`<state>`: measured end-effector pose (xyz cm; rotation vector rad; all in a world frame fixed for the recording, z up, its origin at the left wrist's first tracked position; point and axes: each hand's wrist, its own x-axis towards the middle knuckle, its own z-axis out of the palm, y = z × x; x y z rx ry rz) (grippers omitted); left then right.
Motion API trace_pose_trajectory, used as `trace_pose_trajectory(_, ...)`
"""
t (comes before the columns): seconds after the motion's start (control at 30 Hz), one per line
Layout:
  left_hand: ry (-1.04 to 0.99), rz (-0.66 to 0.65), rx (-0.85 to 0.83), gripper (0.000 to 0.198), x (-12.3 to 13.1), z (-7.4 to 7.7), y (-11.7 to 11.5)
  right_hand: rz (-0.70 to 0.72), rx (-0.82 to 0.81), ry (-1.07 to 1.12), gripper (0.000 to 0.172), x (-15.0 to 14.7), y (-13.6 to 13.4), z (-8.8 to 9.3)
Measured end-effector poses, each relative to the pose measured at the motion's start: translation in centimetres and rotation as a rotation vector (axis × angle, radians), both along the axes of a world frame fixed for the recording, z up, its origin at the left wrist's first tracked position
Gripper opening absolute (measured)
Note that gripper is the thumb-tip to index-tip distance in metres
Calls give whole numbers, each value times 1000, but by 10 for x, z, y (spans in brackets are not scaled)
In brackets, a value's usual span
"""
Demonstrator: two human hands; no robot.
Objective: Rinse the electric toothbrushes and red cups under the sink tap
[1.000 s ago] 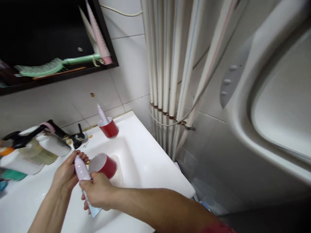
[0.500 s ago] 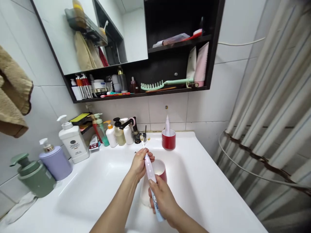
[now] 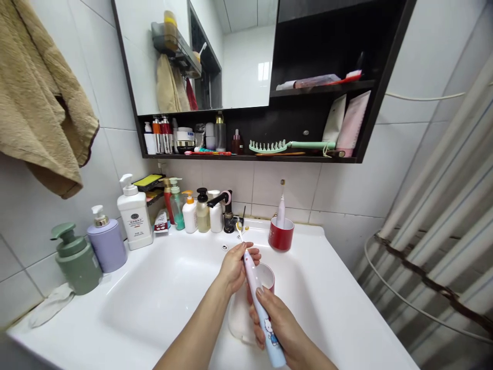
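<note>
Lower centre of the frame, the right hand (image 3: 275, 316) wraps the toothbrush (image 3: 253, 280) by its thick handle while the left hand (image 3: 233, 268) pinches its slim neck, likely for steadiness, above the basin (image 3: 162, 293).

The right grip (image 3: 279, 318) holds a toothbrush (image 3: 254, 280) above the sink (image 3: 162, 288); the left grip (image 3: 235, 267) pinches its neck (image 3: 242, 237). A red cup (image 3: 281, 239) stands behind.

Swung leftward since a second ago, bringing mirror (image 3: 242, 67) and towel (image 3: 42, 97) into view, far up and left of the right grip (image 3: 278, 317). Now showing brush's (image 3: 253, 277) cartoon (image 3: 269, 329) below thumb; covering more of cup (image 3: 266, 275), just beyond.
</note>
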<state>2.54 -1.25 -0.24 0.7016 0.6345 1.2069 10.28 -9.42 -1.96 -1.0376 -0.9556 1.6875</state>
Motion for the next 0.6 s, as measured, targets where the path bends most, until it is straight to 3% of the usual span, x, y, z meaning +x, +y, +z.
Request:
trace_pose_trajectory(0.13, 145, 56, 37, 15, -1, -7, 2, -109, 210, -118, 24, 7, 10, 2)
trace_pose_trajectory(0.23, 348, 117, 108, 12, -2, -15, 5, -284, 397, -263, 23, 15, 28, 11)
trace_pose_trajectory(0.37, 709, 112, 369, 10, -8, -27, -1, -476, 581, -455, 27, 22, 60, 20)
trace_pose_trajectory(0.5, 1209, 101, 702, 17, -14, -38, -14, -506, 583, -571, 30, 27, 81, 5)
trace_pose_trajectory(0.6, 1460, 10, 889, 23, -14, -45, -18, -505, 566, -704, 25, 30, 84, -14)
